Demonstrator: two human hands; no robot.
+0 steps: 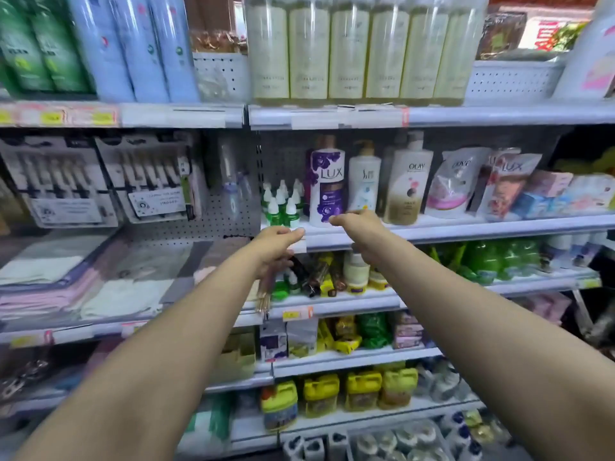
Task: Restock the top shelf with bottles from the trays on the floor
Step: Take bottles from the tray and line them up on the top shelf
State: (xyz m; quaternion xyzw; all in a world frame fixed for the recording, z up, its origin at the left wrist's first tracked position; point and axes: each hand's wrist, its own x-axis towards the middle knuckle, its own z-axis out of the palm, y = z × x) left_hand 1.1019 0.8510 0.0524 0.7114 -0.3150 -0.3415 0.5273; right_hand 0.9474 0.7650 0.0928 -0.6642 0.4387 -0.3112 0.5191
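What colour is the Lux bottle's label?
Purple with a dark flower, on the white Lux bottle; head view.

Counts taken outward from the purple LUX bottle (326,181). Directly above it, on the top shelf: six pale cream bottles (352,51) in a row. Up and left of it: three light blue bottles (133,44), then two green bottles (40,44) at the far left. Just left of it, same shelf: small green bottles with white caps (283,204), about eight, back ones blurred. Just right of it: two white pump bottles (364,178), then three refill pouches (456,181). Well below it: four yellow jugs (362,390). Two hands, left hand (276,242) and right hand (357,224), in front of it.
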